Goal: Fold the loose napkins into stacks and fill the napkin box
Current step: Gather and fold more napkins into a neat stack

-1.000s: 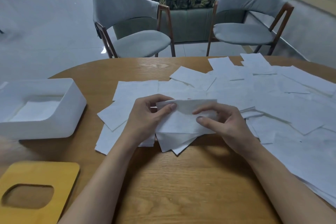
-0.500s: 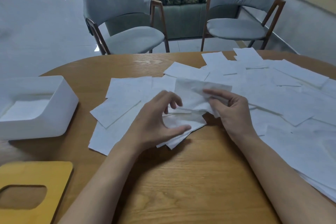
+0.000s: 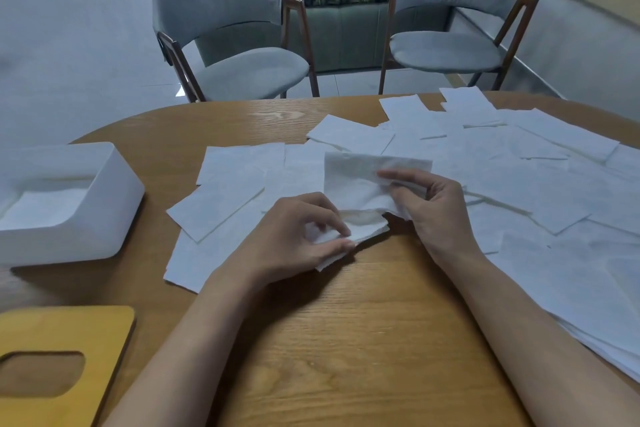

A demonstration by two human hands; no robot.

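Left hand (image 3: 294, 236) pinches napkin (image 3: 356, 180) low, right hand (image 3: 438, 208) pinches its raised flap, centre frame; I'd square edges before creasing, then box (image 3: 114, 208), left edge.

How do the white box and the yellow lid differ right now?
The box is white and deep; the lid is yellow and flat. The box stands open with napkins inside; the lid has a rounded cutout. The box sits farther back; the lid lies nearer, apart from it. Both rest on the table's left side.
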